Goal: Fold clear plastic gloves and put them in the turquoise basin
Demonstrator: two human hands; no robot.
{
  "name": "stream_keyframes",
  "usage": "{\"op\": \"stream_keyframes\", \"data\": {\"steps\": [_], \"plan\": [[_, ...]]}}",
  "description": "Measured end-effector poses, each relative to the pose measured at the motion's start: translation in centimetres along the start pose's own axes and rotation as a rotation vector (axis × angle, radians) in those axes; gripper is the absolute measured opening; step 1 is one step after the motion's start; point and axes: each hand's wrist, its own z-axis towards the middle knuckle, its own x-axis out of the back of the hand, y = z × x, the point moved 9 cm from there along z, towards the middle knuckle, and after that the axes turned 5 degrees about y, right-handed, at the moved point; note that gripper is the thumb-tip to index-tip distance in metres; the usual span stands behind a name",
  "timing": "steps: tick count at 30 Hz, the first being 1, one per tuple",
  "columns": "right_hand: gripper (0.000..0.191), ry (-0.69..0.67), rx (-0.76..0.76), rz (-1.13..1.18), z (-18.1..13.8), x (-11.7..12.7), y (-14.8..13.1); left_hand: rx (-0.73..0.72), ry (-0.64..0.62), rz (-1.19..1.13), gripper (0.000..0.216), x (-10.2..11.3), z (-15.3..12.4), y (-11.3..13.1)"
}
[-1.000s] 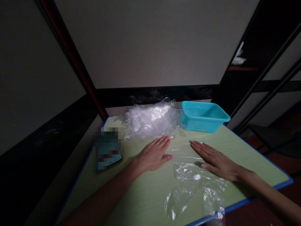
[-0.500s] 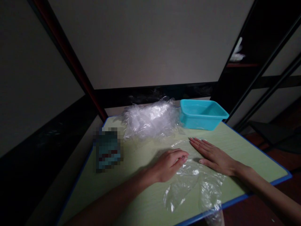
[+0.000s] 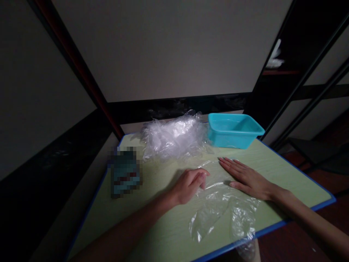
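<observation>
A clear plastic bag [image 3: 218, 211] lies flat on the green table [image 3: 163, 233], reaching its near edge. My right hand [image 3: 244, 178] rests flat on the bag's upper right part, fingers stretched out. My left hand [image 3: 189, 183] sits at the bag's left edge with its fingers curled, pinching the plastic there.
A heap of crumpled clear plastic bags [image 3: 174, 138] lies at the table's back. A turquoise tub [image 3: 234, 130] stands at the back right. A blurred dark flat object [image 3: 124, 173] lies at the left edge. Dark shelf frames stand to the right.
My left hand left its flat pose beside the bag, curled its fingers and moved onto the bag's left edge. My right hand stayed flat on the bag.
</observation>
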Motion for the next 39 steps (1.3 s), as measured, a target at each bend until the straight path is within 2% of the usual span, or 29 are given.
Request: {"op": "stream_keyframes", "data": {"steps": [7,11,13,17,18,20,22,24,29,35,39], "plan": [[0.064,0.000,0.003,-0.013,0.1,-0.1,0.1,0.019,-0.062,-0.060,0.055,0.9,-0.6,-1.4],[0.064,0.025,0.009,-0.023,0.1,0.2,0.0,0.013,-0.060,0.015,0.047,2.2,-1.5,-1.0],[0.064,0.031,0.013,-0.031,0.0,0.2,-0.1,0.006,-0.048,0.168,0.038,2.9,-2.3,-0.1],[0.063,0.042,-0.006,-0.044,0.0,0.1,0.0,0.000,-0.007,0.794,0.018,3.1,-4.9,2.0],[0.063,0.051,-0.015,-0.045,-0.1,0.2,0.0,0.017,0.053,0.864,0.014,3.1,-5.6,2.5],[0.063,0.067,-0.038,-0.044,-0.1,0.2,-0.1,0.070,0.251,0.945,0.020,3.3,-7.3,3.2],[0.064,0.068,-0.059,-0.045,-0.1,0.0,-0.2,0.054,0.401,0.977,0.032,2.6,-8.6,3.8],[0.065,0.069,-0.081,-0.050,-0.1,-0.1,-0.2,0.028,0.452,1.006,0.042,1.4,-9.1,3.6],[0.065,0.103,-0.104,-0.067,-0.1,0.0,-0.1,0.015,0.376,1.105,0.051,-0.9,-8.7,2.0],[0.066,0.074,-0.120,-0.079,-0.2,-0.2,0.0,0.026,0.360,1.103,0.053,-0.5,-10.3,0.7],[0.064,0.062,-0.115,-0.073,-0.2,-0.2,-0.1,0.040,0.425,1.066,0.057,0.5,-11.4,0.4]]}}
